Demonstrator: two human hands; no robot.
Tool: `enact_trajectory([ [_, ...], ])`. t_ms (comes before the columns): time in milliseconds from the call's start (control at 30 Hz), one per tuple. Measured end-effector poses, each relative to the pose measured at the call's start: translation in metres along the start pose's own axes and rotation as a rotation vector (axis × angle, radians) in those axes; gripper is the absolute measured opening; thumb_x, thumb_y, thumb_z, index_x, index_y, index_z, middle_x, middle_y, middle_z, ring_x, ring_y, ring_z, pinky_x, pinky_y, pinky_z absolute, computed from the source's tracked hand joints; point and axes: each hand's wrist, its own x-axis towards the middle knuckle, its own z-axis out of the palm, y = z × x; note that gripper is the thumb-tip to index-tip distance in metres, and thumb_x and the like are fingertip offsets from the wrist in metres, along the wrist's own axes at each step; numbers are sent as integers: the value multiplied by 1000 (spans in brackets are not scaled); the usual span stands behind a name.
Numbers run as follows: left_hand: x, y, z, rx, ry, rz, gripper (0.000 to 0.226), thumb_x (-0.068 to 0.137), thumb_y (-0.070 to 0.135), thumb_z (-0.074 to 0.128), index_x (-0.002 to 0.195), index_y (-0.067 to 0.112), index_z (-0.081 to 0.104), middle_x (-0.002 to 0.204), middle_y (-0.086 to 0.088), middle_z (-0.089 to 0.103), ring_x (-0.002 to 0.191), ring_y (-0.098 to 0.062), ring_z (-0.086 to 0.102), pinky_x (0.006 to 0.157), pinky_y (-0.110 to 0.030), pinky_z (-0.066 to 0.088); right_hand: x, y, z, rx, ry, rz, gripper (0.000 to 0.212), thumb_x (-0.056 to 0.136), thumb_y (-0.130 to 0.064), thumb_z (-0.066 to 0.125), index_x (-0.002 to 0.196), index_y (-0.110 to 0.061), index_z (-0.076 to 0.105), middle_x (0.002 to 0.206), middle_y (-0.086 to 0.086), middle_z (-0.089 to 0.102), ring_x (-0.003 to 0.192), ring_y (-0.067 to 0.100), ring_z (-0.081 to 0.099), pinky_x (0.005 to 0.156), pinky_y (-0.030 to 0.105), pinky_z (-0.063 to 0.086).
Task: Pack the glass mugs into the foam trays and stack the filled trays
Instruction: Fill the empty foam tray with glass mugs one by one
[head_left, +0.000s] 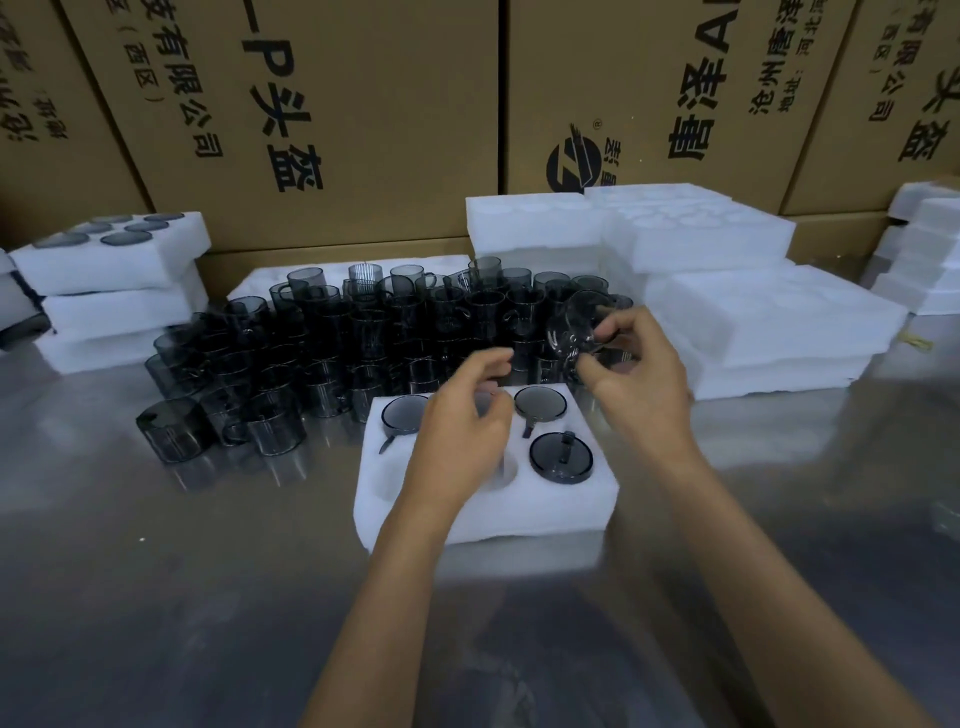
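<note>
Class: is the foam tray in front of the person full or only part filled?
Part filled. The foam tray shows three mugs seated; one hole shows bare foam.

"How many hands (631, 374)?"
"Two. One holds one mug (582, 332)."
"And in the near foam tray (483, 514)?"
"Three mugs (561, 451) show."
"At 12 o'clock?"
"A crowd of mugs (363, 332), too many to count."
"At 10 o'clock?"
"Three filled trays (111, 265), stacked."
</note>
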Motion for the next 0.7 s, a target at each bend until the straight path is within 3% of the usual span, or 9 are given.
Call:
enact_trajectory([
  [100, 0, 7, -12, -80, 22, 61, 49, 97, -4, 43, 132, 29, 54, 125, 11, 62, 115, -5, 57, 95, -14, 45, -20, -17, 6, 143, -136, 24, 37, 75, 0, 71, 86, -31, 55, 106, -19, 68, 85, 11, 66, 73, 29, 50],
  [300, -12, -2, -40, -20, -40, 86, 48, 97, 1, 56, 133, 32, 55, 120, 14, 64, 115, 3, 57, 95, -24, 49, -41, -24, 20, 126, -333, 55, 70, 77, -8, 82, 126, -43, 47, 113, -8, 66, 92, 10, 66, 78, 23, 53],
  [433, -17, -4, -46, -5, -41, 83, 41, 96, 3, 59, 124, 32, 61, 114, 20, 67, 112, 7, 59, 96, -15, 46, -46, -20, 23, 11, -377, 20, 72, 79, -14, 82, 138, -38, 47, 111, -6, 56, 86, 7, 58, 73, 15, 48],
  [567, -21, -3, -44, 6, 30, 88, 29, 99, 6, 55, 121, 20, 67, 112, 14, 71, 102, 8, 63, 91, -17, 50, -52, -20, 23, -143, -353, -42, 61, 73, -27, 86, 125, -36, 56, 105, -11, 50, 84, 4, 54, 71, 9, 42],
  [633, -24, -2, -43, -34, -31, 70, 37, 98, 3, 52, 128, 23, 62, 119, 15, 69, 95, 12, 62, 78, -10, 49, -54, -21, 24, -175, -295, -62, 55, 68, -35, 88, 111, -33, 54, 102, -12, 52, 83, 1, 53, 71, 9, 42],
  [700, -26, -2, -41, -33, -79, 82, 49, 94, 3, 58, 136, 28, 54, 126, 18, 62, 107, 10, 59, 86, -11, 48, -56, -22, 26, -170, -248, -36, 56, 65, -41, 88, 100, -31, 45, 97, -8, 55, 78, 4, 53, 66, 14, 42],
])
